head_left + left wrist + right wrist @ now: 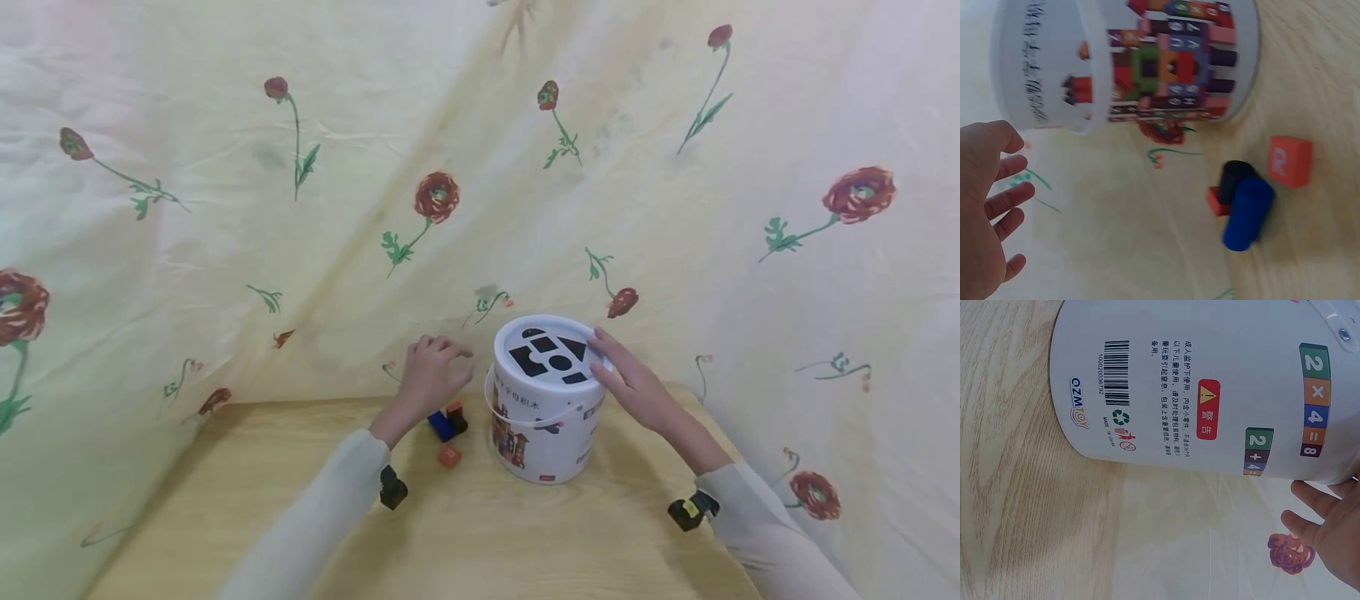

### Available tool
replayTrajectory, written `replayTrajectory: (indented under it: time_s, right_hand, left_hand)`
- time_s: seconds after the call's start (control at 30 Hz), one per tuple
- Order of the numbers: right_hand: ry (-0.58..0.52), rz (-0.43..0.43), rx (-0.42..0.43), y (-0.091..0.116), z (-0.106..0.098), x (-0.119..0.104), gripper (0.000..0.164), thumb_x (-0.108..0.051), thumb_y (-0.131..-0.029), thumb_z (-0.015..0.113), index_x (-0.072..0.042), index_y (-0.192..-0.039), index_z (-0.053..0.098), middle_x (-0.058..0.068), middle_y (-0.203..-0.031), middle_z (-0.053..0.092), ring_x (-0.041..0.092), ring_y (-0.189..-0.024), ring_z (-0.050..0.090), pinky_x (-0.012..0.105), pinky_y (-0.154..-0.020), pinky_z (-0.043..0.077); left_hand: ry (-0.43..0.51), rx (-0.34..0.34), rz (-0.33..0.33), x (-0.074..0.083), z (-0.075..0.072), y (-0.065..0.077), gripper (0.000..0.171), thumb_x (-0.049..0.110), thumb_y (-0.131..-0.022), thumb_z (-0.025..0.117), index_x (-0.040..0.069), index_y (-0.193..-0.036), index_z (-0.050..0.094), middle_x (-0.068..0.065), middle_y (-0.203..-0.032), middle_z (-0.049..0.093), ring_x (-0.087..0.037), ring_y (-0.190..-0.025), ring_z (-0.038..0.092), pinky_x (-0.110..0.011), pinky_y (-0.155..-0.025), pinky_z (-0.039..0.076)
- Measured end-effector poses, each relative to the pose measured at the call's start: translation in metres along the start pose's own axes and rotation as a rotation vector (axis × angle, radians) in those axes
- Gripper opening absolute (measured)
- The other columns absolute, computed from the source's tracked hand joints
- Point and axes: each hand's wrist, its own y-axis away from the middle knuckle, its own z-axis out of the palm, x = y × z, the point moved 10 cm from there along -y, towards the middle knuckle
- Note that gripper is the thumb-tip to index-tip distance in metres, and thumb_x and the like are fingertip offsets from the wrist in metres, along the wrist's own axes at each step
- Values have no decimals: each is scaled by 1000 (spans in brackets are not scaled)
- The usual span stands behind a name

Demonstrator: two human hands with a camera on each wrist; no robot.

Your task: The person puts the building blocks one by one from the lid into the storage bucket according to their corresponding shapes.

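A wood-grain table [225, 475] is carrying an upright white bucket [551, 454]. Near it, an orange cube [1290, 162], a blue cylinder [1249, 215], a black cylinder [1234, 178] and a red block [1216, 204] are lying close together.

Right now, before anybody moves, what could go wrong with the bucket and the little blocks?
The right hand touches the top edge of the bucket, so a hard push might slide or tip it.

The blue block looks round, so it could roll if the left hand, close by, bumps it.
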Motion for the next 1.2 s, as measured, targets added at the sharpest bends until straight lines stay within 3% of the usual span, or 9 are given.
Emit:
replayTrajectory:
  time_s: [0.4,0.73,0.97,1.03,1.2]
  right_hand:
    - [-22,-8,0,-1,0,-1,60,-38,-108,44,-13,-161,30,10,-172,16,44,-156,17,70,-118,20]
    - [-8,6,0,1,0,-2,59,-38,-108,43,-12,-160,31,11,-172,15,43,-156,17,69,-119,20]
    - [-3,5,0,1,0,-2,59,-38,-108,43,-12,-160,30,11,-172,15,43,-156,18,69,-119,21]
    - [-7,4,3,1,0,-1,59,-38,-108,43,-12,-160,31,11,-172,15,43,-156,18,69,-119,21]
    - [-11,9,-1,1,0,-1,59,-39,-108,42,-13,-160,30,10,-172,15,43,-156,17,69,-119,20]
  left_hand:
    - [0,-35,-15,-31,49,20,22,25,-90,75,15,-110,76,-9,-118,71,-31,-112,57,-57,-102,43]
    - [-66,-106,105,-39,84,38,27,19,-81,84,11,-105,76,-9,-105,70,-32,-104,54,-62,-95,45]
    - [-140,-207,97,-47,100,44,33,23,-78,86,14,-109,76,-7,-110,68,-29,-106,51,-61,-100,41]
    - [-174,-213,114,-47,102,45,34,23,-78,86,14,-109,75,-8,-111,68,-30,-107,52,-61,-99,42]
    - [-271,-156,215,-41,103,47,36,24,-71,88,14,-103,76,-8,-105,69,-28,-100,53,-55,-89,46]
